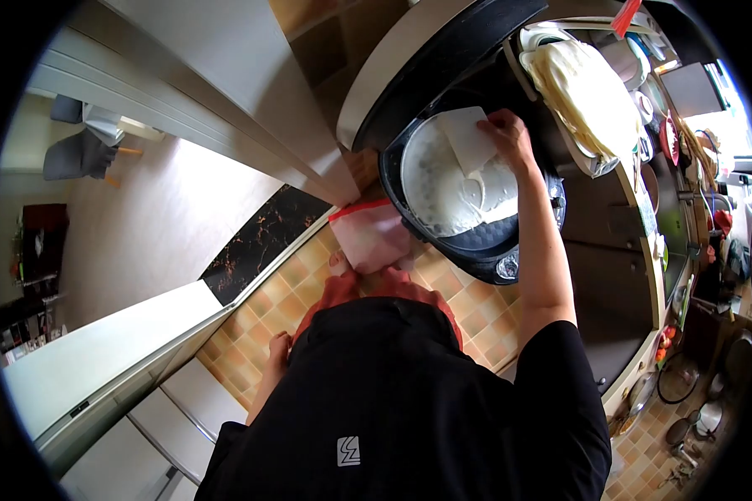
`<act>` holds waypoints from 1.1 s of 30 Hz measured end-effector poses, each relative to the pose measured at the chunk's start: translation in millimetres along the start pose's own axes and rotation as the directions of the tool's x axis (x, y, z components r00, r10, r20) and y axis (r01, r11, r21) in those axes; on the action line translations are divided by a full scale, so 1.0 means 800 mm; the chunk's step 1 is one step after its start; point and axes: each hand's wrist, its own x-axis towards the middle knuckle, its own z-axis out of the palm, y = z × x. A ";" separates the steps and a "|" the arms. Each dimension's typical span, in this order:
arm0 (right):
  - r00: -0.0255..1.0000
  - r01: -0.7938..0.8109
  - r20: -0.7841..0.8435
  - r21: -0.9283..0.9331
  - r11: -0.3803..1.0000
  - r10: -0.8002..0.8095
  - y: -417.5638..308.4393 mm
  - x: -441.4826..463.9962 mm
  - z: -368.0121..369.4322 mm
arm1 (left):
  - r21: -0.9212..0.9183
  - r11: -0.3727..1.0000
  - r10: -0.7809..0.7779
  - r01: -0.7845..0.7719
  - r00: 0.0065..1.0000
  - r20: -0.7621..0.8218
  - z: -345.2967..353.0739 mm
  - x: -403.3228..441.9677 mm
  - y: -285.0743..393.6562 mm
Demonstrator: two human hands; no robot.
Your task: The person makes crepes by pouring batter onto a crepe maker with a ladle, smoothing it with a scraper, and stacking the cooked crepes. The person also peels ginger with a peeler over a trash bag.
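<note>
My right hand (510,138) pinches the edge of a flat white dough scraper (466,142). The scraper lies over a round black electric griddle (505,240), its lower edge in the white batter (439,188). The batter covers much of the plate unevenly, with a thicker ridge below the scraper. Low beside my body hangs my left hand (281,349), its fingers curled with nothing visible in them.
A pile of pale, thin pancakes (578,96) sits on a tray right of the griddle. Dishes and utensils crowd the counter (653,242) beyond. Below the griddle is a pink bag with a red edge (374,236). A white wall panel (242,92) stands at left.
</note>
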 end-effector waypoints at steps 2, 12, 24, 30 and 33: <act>0.996 -0.025 -0.081 -0.025 0.999 0.022 0.004 -0.009 -0.003 | -0.012 1.000 -0.021 0.021 1.000 0.002 0.000 -0.001 0.013; 0.891 -0.350 -0.356 -0.141 0.926 0.282 0.026 -0.055 -0.023 | 0.215 0.974 0.040 -0.069 0.990 0.135 -0.040 0.034 0.045; 0.714 -0.563 -0.514 -0.017 0.826 0.476 0.031 -0.152 -0.038 | 0.027 0.978 -0.208 0.207 0.966 0.153 -0.083 0.131 0.037; 0.648 -0.603 -0.467 0.168 0.780 0.601 0.030 -0.210 -0.030 | 0.112 0.983 -0.162 0.144 0.970 0.181 -0.105 0.196 0.020; 0.603 -0.493 -0.478 0.405 0.770 0.638 0.002 -0.240 -0.015 | 0.288 0.957 -0.014 -0.043 0.981 0.193 -0.107 0.171 0.063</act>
